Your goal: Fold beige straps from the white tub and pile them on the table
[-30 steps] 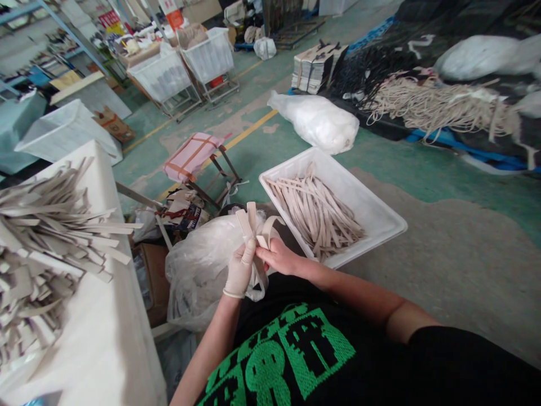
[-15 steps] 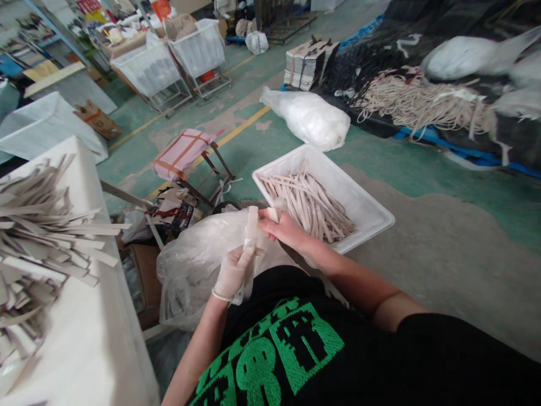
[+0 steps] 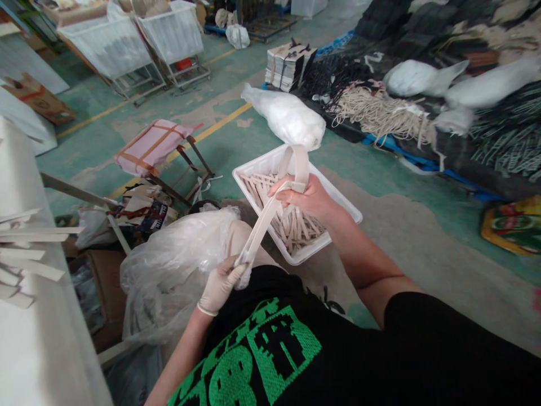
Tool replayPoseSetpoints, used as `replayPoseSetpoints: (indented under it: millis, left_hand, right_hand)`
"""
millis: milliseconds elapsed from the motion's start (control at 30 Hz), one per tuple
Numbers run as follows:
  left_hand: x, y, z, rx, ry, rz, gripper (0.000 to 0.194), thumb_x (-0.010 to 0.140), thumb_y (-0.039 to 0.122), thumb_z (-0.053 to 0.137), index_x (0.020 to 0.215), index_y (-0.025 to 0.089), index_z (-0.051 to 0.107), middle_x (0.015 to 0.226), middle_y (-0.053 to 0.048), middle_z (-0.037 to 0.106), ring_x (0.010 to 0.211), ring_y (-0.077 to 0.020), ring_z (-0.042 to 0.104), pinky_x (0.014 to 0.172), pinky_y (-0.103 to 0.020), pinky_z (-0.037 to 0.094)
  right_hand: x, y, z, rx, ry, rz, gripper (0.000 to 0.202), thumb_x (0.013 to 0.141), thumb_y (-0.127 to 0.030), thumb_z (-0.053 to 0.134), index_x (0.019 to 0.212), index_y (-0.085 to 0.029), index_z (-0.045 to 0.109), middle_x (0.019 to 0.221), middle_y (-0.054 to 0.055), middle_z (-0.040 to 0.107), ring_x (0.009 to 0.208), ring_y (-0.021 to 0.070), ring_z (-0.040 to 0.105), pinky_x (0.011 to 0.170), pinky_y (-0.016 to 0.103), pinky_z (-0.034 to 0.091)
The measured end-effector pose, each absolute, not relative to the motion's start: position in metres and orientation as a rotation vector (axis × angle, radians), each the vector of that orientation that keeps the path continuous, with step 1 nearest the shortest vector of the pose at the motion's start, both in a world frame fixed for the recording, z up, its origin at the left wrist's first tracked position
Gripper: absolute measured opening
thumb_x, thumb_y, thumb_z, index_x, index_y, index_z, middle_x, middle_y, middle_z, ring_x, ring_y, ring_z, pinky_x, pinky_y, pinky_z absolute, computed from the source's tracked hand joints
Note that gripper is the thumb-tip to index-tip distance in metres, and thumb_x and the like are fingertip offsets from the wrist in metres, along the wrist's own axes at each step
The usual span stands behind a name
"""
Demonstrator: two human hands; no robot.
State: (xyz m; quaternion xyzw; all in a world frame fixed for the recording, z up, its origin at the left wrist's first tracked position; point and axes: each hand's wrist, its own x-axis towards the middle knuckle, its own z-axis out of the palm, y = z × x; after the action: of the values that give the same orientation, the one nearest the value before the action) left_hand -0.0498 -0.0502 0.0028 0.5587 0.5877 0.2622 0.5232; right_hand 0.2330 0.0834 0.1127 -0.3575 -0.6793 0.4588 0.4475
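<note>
A pale beige strap [image 3: 262,224] runs between my hands, taut and slanting up to the right. My left hand [image 3: 222,282], in a whitish glove, is closed around its lower end near my waist. My bare right hand [image 3: 306,194] pinches it higher up, and beyond the fingers the strap bends over in a loop. Under the right hand is a white plastic tub [image 3: 353,210] holding many similar strips [image 3: 298,228]. Clear plastic sheeting [image 3: 169,254] lies over my lap, left of the strap.
At the left, a white table [image 3: 46,316] carries a pile of strips [image 3: 31,248]. A pink-topped stool [image 3: 154,145] stands ahead. Beyond the tub lies a stuffed white bag [image 3: 287,115]. Bundled cords [image 3: 376,110] cover a pallet at the right, and wheeled white bins [image 3: 112,42] stand at the back.
My right hand has moved up and right, away from my left, drawing the strap out between them over the tub. The left hand has lowered slightly. The view has turned right.
</note>
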Motion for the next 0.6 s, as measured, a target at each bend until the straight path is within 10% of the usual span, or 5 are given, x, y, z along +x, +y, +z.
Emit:
replayPoseSetpoints:
  millis: [267, 600]
  left_hand:
    - [-0.141, -0.059, -0.041, 1.062, 1.797, 0.852, 0.061, 0.085, 0.065, 0.056, 0.117, 0.016, 0.073, 0.126, -0.014, 0.072, 0.121, -0.0296, 0.066, 0.114, -0.044, 0.043]
    - [-0.203, -0.084, -0.068, 1.151, 2.248, 0.154, 0.041, 0.091, 0.044, 0.050, 0.115, 0.022, 0.076, 0.126, -0.009, 0.073, 0.125, -0.0300, 0.064, 0.104, -0.037, 0.050]
  right_hand:
    - [0.297, 0.131, 0.148, -1.153, -2.007, 0.888, 0.031, 0.081, -0.043, 0.077, 0.092, -0.014, 0.077, 0.069, 0.003, 0.069, 0.066, 0.0149, 0.064, 0.064, 0.026, 0.051]
    - [0.309, 0.157, 0.104, -1.680, -1.897, 0.805, 0.043, 0.096, -0.047, 0.058, 0.116, -0.011, 0.071, 0.078, 0.008, 0.074, 0.071, 0.0182, 0.068, 0.060, 0.026, 0.055]
